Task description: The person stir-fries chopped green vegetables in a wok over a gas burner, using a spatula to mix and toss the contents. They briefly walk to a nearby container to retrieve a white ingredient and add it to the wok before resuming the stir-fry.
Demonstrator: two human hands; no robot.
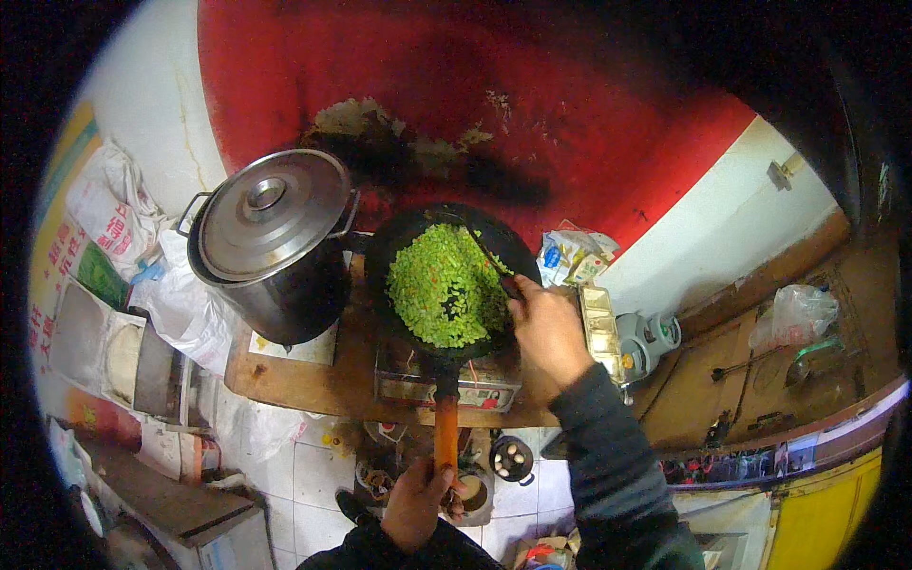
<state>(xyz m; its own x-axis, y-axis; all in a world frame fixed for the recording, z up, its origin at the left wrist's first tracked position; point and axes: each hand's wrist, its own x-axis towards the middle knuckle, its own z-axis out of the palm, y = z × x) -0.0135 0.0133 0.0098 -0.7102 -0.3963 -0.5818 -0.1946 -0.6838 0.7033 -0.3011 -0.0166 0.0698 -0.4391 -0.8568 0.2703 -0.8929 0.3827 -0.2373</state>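
Note:
A black wok (381, 313) sits over the gas stove (456, 392) with a heap of finely chopped green vegetable (427, 285) in it, flecked with a few orange-red bits. My left hand (420, 499) is wrapped around the end of the wok's wooden handle (446, 431). From the right side, my right hand (545, 328) grips a dark-handled cooking utensil (488, 249) that slants into the wok along the right edge of the heap. The utensil's far end is hard to make out against the dark wok wall.
Left of the wok stands a tall lidded metal pot (274, 246) on the wooden counter (306, 381). A seasoning box (600, 328) and crumpled packets (573, 253) lie to the right, near a grey gas cylinder (645, 342). Below on the tiled floor is a small pan of eggs (511, 458).

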